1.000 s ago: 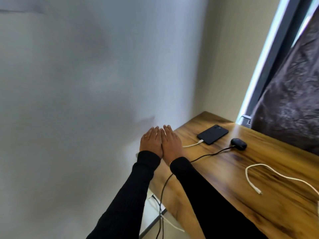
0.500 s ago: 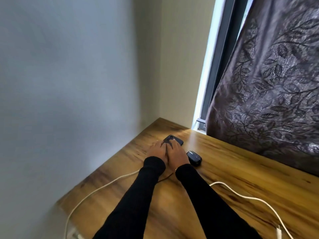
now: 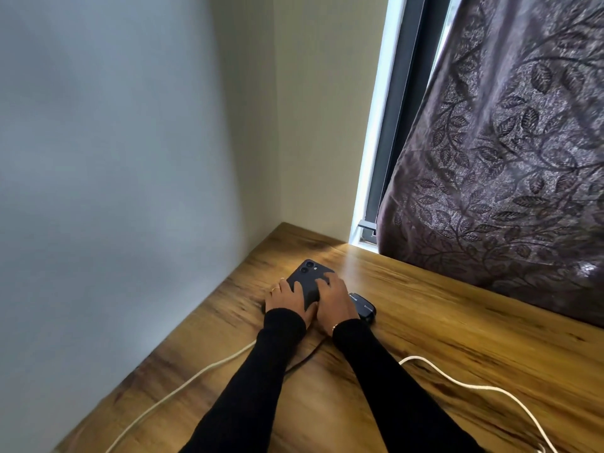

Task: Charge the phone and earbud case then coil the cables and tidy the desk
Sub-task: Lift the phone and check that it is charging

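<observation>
**Both hands flat on the phone near the desk corner**

The phone (image 3: 307, 278) lies back-up on the wooden desk (image 3: 457, 328), close to the corner where the 2 walls meet, its 2 camera lenses at the far end. The left hand (image 3: 287, 300) rests on its near left part with fingers straight and slightly spread; a ring shows on 1 finger. The right hand (image 3: 333, 300) lies on the near right part, fingers also straight and spread over the dark back. Neither hand curls round the phone; both press or rest on it from above, and the 2 hands touch each other at the thumbs' side.

The earbud case (image 3: 363, 307) sits on the desk just beside the right wrist, partly hidden by it. A black cable (image 3: 302, 358) runs between the 2 black sleeves toward the hands. A white cable (image 3: 183, 384) trails along the desk's left edge, and a second white cable (image 3: 474, 385) loops across the right side. A dark leaf-patterned curtain (image 3: 510, 158) hangs behind the desk.
</observation>
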